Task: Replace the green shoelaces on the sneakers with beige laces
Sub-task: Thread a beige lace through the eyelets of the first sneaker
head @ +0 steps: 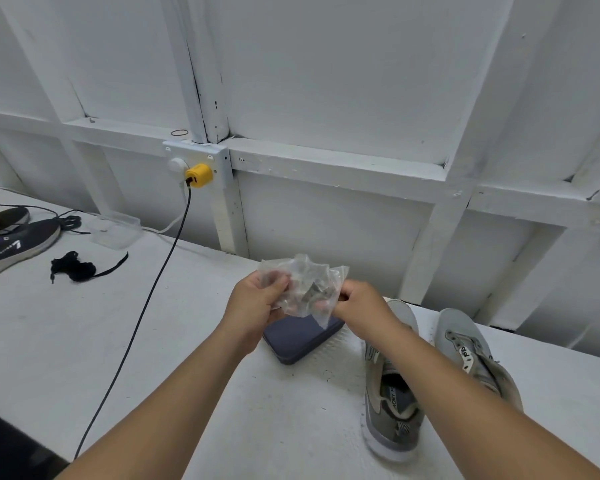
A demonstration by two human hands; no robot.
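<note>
Laces (313,293) inside crumpled plastic bag (303,277)

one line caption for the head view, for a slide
Both hands, left and right, hold a crumpled clear plastic bag above a table beside two unlaced grey sneakers.

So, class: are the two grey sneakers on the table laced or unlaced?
Unlaced, as far as shows: the grey sneakers have bare eyelets and loose tongues. The right forearm hides part of one. Both hands hold a clear plastic bag.
</note>
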